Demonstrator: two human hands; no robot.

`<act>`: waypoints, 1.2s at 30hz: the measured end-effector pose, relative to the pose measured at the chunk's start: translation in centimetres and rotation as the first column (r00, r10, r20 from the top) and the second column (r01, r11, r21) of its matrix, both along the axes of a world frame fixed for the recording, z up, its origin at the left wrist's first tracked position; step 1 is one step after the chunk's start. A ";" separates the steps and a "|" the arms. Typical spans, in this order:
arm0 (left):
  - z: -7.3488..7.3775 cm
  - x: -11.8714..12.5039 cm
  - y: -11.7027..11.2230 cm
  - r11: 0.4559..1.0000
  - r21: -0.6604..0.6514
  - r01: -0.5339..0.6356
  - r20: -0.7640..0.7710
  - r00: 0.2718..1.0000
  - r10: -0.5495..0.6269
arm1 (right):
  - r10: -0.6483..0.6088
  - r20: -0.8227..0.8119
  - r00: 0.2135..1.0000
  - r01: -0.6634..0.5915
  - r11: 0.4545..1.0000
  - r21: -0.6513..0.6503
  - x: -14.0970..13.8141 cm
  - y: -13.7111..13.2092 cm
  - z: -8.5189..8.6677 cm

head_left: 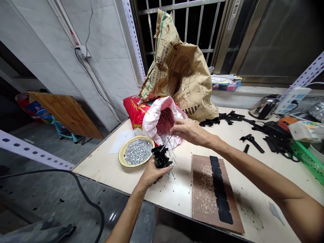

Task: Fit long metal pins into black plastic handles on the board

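Note:
My left hand (150, 173) is wrapped round a black plastic part (161, 158) above the table's front edge. Between the fingertips of my right hand (186, 131) is a thin metal rod (165, 144), slanting down to the black part; whether its tip is inside a hole I cannot tell. Just behind, a pink-white bag (151, 118) lies with its mouth open, and several loose metal rods (173, 153) spill out of it. To the left of my hands stands a yellow bowl (122, 158) full of small shiny metal pieces (138, 151), seemingly nuts.
A brown board (198, 189) carries a row of black square pads (219, 185) and pale crumbs. Behind stand a large brown paper sack (194, 77) and a red bag (134, 109). Black plastic parts (231, 116), a kettle (264, 106) and a green basket (307, 162) are at the right.

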State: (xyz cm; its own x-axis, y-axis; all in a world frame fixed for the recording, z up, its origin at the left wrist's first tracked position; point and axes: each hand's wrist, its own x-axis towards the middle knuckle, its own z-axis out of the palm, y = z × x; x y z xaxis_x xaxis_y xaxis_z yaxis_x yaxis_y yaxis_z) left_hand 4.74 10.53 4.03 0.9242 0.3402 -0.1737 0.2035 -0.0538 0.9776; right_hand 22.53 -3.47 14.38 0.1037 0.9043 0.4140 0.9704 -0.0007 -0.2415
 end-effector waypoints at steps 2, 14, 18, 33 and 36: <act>-0.1 -0.1 0.1 0.999 0.041 -0.014 0.004 1.000 0.014 | 0.012 0.023 1.000 -0.011 0.999 -0.051 -0.2 0.0 0.7; 1.6 -0.1 -0.5 0.989 0.091 -0.119 0.084 0.990 0.112 | -0.122 -0.344 0.931 0.082 0.988 -0.131 0.7 1.4 -2.3; 2.1 -0.6 -0.7 0.980 0.134 -0.146 0.097 0.986 0.134 | -0.585 -0.329 0.741 0.406 0.781 -0.474 1.0 2.9 -8.1; 0.6 0.6 -0.3 0.917 0.309 -0.253 0.113 0.967 0.228 | -0.662 -0.364 0.655 0.552 0.748 -0.369 -0.1 2.5 -12.0; 0.2 0.8 0.3 0.820 0.525 -0.227 0.108 0.974 0.200 | -0.537 -0.391 0.748 0.518 0.840 -0.162 0.3 0.3 -9.0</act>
State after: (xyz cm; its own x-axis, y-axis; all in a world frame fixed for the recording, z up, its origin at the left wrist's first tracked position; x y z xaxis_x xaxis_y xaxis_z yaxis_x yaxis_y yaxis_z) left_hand 5.54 10.79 4.20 0.8199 0.5571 0.1316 0.2265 -0.5269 0.8192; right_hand 22.79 -3.18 5.38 0.7182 0.6700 0.1877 0.6247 -0.5021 -0.5980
